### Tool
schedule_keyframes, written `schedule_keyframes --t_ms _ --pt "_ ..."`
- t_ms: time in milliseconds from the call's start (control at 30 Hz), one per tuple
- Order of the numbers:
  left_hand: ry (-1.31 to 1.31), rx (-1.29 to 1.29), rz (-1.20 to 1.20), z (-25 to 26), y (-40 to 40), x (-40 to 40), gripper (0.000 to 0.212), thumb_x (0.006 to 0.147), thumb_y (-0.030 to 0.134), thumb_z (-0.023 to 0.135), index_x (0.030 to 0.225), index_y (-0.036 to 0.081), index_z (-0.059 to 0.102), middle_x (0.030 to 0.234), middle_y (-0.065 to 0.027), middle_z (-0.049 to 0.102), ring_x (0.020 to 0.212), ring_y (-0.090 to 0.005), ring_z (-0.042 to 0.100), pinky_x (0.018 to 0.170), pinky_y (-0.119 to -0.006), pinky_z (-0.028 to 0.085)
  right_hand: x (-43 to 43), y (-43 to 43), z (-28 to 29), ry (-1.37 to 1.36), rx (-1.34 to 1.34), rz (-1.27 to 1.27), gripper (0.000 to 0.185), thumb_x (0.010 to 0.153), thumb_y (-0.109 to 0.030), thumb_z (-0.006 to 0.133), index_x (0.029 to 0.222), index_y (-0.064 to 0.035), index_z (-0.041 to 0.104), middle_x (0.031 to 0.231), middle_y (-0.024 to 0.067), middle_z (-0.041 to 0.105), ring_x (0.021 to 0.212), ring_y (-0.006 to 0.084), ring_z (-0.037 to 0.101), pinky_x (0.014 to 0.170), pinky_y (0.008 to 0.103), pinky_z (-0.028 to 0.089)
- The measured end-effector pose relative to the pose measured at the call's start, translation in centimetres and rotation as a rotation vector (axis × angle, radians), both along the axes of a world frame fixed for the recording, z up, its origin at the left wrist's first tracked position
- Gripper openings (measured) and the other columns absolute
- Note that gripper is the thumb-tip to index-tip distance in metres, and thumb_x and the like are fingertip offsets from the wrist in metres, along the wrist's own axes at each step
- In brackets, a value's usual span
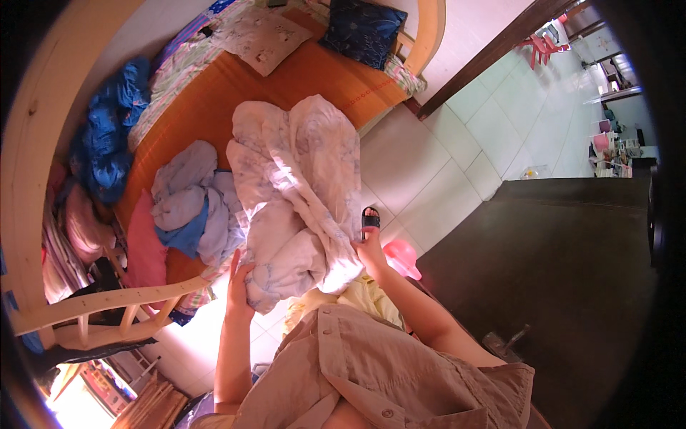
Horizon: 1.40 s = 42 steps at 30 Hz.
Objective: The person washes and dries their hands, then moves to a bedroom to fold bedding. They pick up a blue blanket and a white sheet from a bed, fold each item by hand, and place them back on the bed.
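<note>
Between my two hands hangs a bulky white quilt with pale blue print, loosely folded lengthwise, its far end reaching over the bed. My left hand grips its near left edge, with the thumb side up and the palm hidden by the cloth. At the near right edge, my right hand pinches the fabric between thumb and fingers. Left of the quilt, a crumpled pale blue-and-white cover lies on the bed's orange mat beside a pink pillow.
A dark blue cushion and a pale patterned pillow lie at the far end. Bunched blue fabric runs along the wall side. The wooden bed rail curves at left. A dark door stands at right, near a pink plastic object.
</note>
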<state>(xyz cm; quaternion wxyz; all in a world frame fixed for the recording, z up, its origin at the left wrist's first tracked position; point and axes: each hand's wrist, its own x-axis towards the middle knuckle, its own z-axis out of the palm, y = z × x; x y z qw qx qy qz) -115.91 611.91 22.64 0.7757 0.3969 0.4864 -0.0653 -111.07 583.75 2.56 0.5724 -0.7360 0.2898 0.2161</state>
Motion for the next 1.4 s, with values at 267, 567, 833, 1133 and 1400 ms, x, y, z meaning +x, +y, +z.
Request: schedule_keyframes --t_ms 267,567,833,1133,1400 --pt "-0.011 -0.069 0.068 0.5 1.8 -2.7 0.065 0.082 0.005 0.048 0.141 0.02 0.026 0.124 -0.0163 0.048 0.106 -0.0296 0.054 0.086 -0.042 0.049 -0.1 -4.0 -3.3 0.4 0.665 -0.03 0.027 0.086 -0.001 0.054 0.112 0.0015 0.051 0.096 0.0118 0.062 0.085 0.0219 0.063 0.076 0.0337 0.052" --pt "-0.029 -0.019 0.151 1.2 2.7 -5.0 0.06 0.083 0.009 0.049 0.139 0.015 0.031 0.126 -0.0153 0.047 0.11 -0.029 0.052 0.091 -0.041 0.046 1.9 -3.8 4.9 0.492 0.673 0.006 0.032 0.084 -0.007 0.058 0.115 -0.0006 0.053 0.098 0.0093 0.063 0.087 0.0177 0.062 0.077 0.0338 0.05" --pt "-0.014 -0.038 0.189 0.4 1.8 -6.4 0.063 0.082 0.008 0.051 0.141 0.014 0.028 0.13 -0.0161 0.043 0.11 -0.0297 0.051 0.09 -0.041 0.046 2.3 -4.3 6.4 -0.197 0.02 0.115 0.028 0.08 -0.009 0.063 0.106 -0.0015 0.056 0.08 0.008 0.061 0.062 0.0138 0.058 0.053 0.0288 0.047" --pt "0.014 -0.062 0.223 0.7 0.4 -6.0 0.048 0.085 0.014 0.048 0.132 0.009 0.041 0.12 -0.0134 0.054 0.105 -0.0277 0.055 0.091 -0.041 0.045 5.0 -7.4 7.7 0.51 0.476 0.056 0.028 0.084 -0.019 0.064 0.106 -0.0032 0.057 0.078 0.0049 0.06 0.064 0.0146 0.057 0.06 0.0318 0.049" --pt "0.006 -0.296 0.14 -4.3 1.8 -10.9 0.043 0.093 0.032 0.044 0.123 0.002 0.049 0.118 -0.0123 0.056 0.106 -0.0269 0.054 0.093 -0.042 0.045 13.2 -8.4 9.6 -0.061 0.304 0.06 0.022 0.078 -0.028 0.07 0.071 -0.011 0.058 0.061 -0.0077 0.046 0.056 0.0056 0.038 0.05 0.0234 0.03"
